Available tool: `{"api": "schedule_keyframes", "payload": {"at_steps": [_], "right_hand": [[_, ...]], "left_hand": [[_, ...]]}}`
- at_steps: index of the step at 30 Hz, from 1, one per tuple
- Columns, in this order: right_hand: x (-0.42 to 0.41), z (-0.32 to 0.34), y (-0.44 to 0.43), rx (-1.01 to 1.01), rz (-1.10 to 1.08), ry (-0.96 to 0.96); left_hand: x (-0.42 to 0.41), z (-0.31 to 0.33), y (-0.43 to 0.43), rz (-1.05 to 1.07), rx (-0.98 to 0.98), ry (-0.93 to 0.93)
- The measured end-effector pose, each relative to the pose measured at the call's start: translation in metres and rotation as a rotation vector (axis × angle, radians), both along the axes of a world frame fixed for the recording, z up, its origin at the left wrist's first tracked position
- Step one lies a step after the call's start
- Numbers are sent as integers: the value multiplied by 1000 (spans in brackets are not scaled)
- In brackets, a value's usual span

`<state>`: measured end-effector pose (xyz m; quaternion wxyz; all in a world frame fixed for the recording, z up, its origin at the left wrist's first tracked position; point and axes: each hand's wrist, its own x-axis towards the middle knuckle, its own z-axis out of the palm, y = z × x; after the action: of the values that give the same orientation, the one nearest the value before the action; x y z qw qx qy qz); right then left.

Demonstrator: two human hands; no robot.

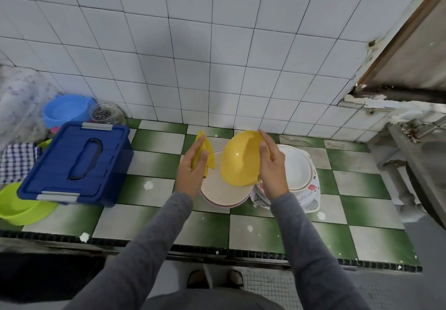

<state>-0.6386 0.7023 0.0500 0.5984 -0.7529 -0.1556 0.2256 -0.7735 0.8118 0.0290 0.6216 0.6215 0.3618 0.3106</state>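
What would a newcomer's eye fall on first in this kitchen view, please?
The yellow bowl, tilted in the right hand at the centre, and the yellow cloth held by the left hand beside it. Next, the green-and-white checkered counter beneath them and the big blue lidded box on its left.

There were one left hand (191, 167), one right hand (272, 167), one yellow bowl (239, 160), one yellow cloth (210, 156), one blue lidded box (77, 162), one blue basin (65, 110), one glass jar (106, 114), one checked cloth (17, 160), one lime-green basin (21, 207)
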Motion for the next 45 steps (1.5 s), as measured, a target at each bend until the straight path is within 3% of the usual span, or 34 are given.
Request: {"api": "schedule_keyframes", "payload": {"at_steps": [4,6,9,11,16,20,25,28,31,36,39,45], "right_hand": [[-8,5,8,144,60,101],[-9,14,13,209,96,157],[-6,20,16,235,122,141],[-4,20,14,247,112,138],[4,17,8,281,102,140],[4,18,9,283,148,141],[11,24,11,261,163,51],[19,28,11,242,136,20],[28,24,10,247,92,-8],[31,18,7,208,100,-92],[27,21,8,215,122,-118],[22,33,10,266,104,-101]], "left_hand": [[24,11,-11,-77,261,32],[40,14,-13,-168,427,223],[59,4,-11,-388,549,674],[65,0,-13,-429,566,774],[67,12,-31,-477,581,756],[76,18,-24,-509,461,734],[76,29,-17,-589,405,457],[73,41,-15,-693,381,400],[71,47,-8,-733,429,530],[68,54,7,-906,974,980],[73,42,17,-892,1071,1201],[68,39,23,-439,1150,1073]]}}
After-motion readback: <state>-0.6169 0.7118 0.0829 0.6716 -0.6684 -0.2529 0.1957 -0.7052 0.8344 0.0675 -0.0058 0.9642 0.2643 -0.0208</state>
